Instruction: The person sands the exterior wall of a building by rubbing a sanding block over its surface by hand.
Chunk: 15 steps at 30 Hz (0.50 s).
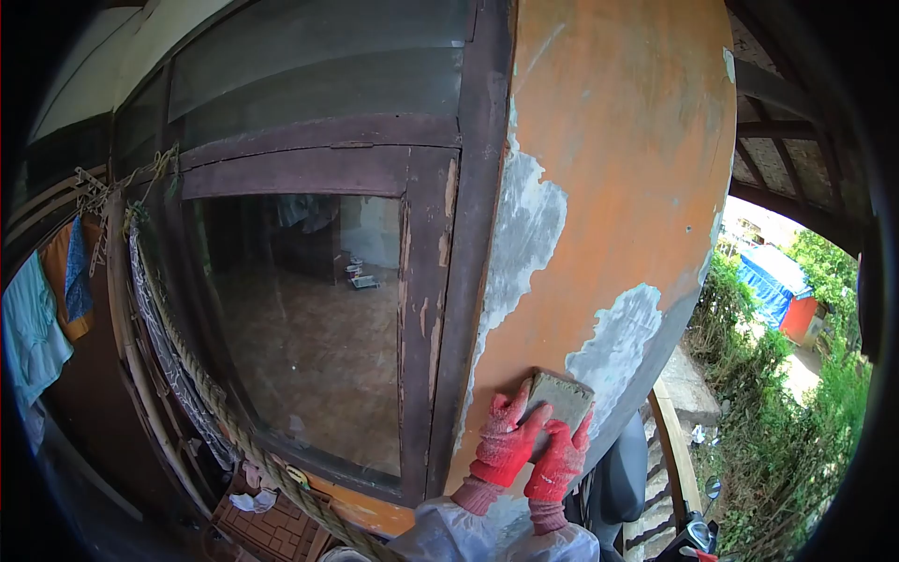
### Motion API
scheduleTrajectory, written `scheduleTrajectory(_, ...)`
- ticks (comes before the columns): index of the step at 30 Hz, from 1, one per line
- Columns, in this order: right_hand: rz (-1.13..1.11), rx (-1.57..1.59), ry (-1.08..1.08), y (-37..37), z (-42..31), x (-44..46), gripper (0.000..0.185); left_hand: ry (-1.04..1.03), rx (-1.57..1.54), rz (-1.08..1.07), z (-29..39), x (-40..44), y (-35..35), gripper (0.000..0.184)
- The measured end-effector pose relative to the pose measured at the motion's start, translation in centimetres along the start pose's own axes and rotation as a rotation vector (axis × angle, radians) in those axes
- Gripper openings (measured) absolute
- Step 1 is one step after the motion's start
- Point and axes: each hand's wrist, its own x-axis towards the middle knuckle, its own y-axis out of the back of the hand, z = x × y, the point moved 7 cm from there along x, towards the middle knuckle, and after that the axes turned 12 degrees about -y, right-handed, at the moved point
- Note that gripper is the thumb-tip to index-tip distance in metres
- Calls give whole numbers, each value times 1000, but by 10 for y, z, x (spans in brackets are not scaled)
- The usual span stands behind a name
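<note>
Nearest are two pale, loose sleeves [454, 534], then two hands in red knitted gloves whitened with dust. The left hand [504, 451] has its fingers parted, gripping the left edge of a block [566, 397] and reaching onto its face. The right hand [558, 465] closes on the block's lower right side, fingertips against the edge. Between them, the one block lies flat against the lower part of the orange wall [618, 187].

The block looks stiff and fairly light, with a rough, worn rim that probably crumbles a little rather than breaks. Its dusty surface could slide under the knit, so the opposite side edges seem the best hold, palms behind the flat back. What it is made of, I cannot tell.

Two large grey-white patches show on the wall: one [529, 225] along the window frame [433, 234], the other [618, 337] just above and to the right of the block. To the left, one thick rope [234, 436] slants past the window, and several clothes [37, 328] hang beyond it. At right are one dark seat [626, 478] and one wooden rail [670, 440]; farther out, green bushes [749, 403] and one blue sheet [766, 286].
</note>
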Motion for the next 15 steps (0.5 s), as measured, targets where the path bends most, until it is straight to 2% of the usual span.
scheduleTrajectory(1,1,-6,160,-5,-40,13,24,-12,6,9,7,26,3,63)
scheduleTrajectory(3,0,-26,309,-6,-61,18,32,-93,-92,98,40,80,17,63)
scheduleTrajectory(4,6,-27,292,-7,-50,17,32,-108,54,37,44,75,21,62)
scheduleTrajectory(6,-13,273,-140,-7,-20,1,24,-56,63,-41,13,30,12,60)
scheduleTrajectory(8,-17,343,-140,-10,-23,-1,19,10,45,-126,2,17,6,58)
scheduleTrajectory(9,-7,261,-43,-9,-44,1,18,11,47,-122,11,33,11,58)
scheduleTrajectory(11,35,101,152,-9,-84,5,18,-163,14,2,47,89,28,61)
scheduleTrajectory(12,27,31,187,-10,-94,9,17,-146,-14,32,53,97,31,62)
scheduleTrajectory(13,16,-53,212,-6,-94,6,16,-127,-19,24,47,77,28,62)
scheduleTrajectory(15,101,-90,249,-1,-59,-13,16,-100,154,-86,26,34,21,51)
